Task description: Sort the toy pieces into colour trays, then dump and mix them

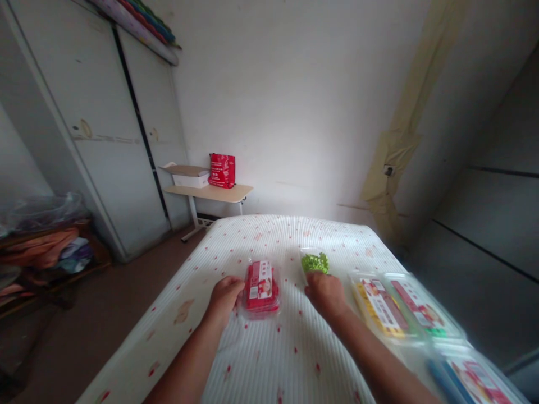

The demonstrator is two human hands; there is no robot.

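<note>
With left grip (227, 292) pinched on red pack (261, 289); cannot tell closure of right grip (327, 289) at green strips (314, 261); could spill strips by tipping tray (309, 249).

On the cloth (269, 235) before you, a lidded plastic container (261, 289) lies directly right of your left hand (227, 294). A plastic tray (302, 256) lies at your right hand (326, 289); three lidded packs (381, 307) lie farther right. Beyond, leftward, a side table (227, 194) bears a box (191, 179) and shopping bag (222, 170).
</note>
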